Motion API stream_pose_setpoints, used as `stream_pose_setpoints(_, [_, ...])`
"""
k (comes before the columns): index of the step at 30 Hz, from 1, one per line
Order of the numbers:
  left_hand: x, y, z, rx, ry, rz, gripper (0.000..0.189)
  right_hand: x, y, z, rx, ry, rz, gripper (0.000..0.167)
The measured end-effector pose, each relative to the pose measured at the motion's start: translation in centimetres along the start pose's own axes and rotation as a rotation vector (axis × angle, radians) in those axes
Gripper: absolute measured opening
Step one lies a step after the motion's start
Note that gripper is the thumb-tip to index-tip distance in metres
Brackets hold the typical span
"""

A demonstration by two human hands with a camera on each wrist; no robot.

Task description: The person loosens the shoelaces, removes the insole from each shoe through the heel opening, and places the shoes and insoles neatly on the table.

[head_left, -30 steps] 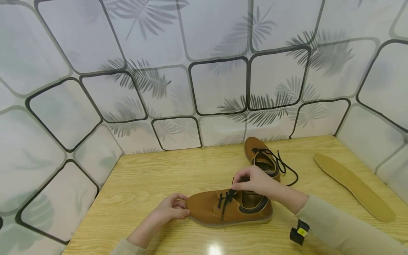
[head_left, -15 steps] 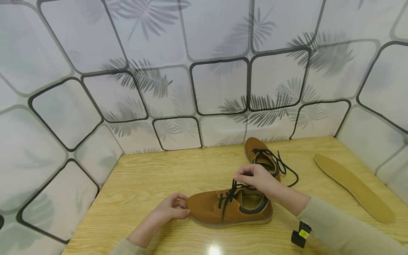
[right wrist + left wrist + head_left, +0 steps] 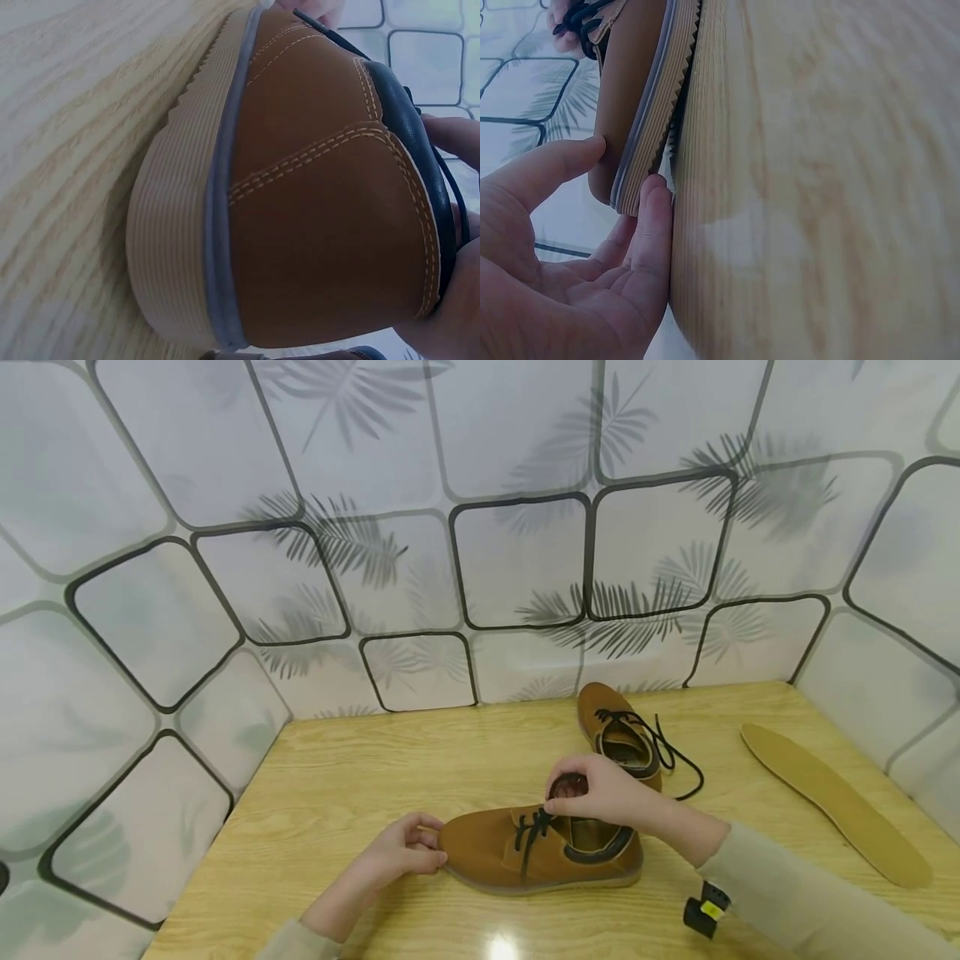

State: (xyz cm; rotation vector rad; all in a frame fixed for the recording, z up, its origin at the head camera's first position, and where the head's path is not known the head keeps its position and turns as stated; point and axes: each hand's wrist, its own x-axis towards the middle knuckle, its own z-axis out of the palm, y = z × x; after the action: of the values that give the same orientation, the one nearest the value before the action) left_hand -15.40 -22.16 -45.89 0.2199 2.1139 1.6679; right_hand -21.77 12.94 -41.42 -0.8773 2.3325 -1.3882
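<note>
A brown leather shoe with a pale ridged sole lies on the table, toe pointing left. My left hand holds its toe, thumb on the upper and fingers at the sole's edge, as the left wrist view shows. At the shoe's opening, my right hand pinches the dark tongue between thumb and forefinger. Black laces are threaded through the eyelets just below the fingertips. In the right wrist view the stitched heel fills the middle, with the right fingers partly hidden behind the collar.
Behind the right hand stands a second brown shoe, its long black lace trailing onto the table. A tan insole lies at the right side. Patterned cloth walls enclose the wooden table at the back and sides.
Half a second ago the right hand held the laces raised; now they lie lower and the tongue stands up between its fingers. The left hand and the shoe have stayed in place.
</note>
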Motion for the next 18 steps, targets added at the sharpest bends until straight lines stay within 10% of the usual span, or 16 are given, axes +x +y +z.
stream_pose_setpoints(18, [0.15, -0.16, 0.04, -0.006, 0.001, 0.007, 0.053, -0.03, 0.12, -0.22, 0.118, 0.062, 0.1, 0.014])
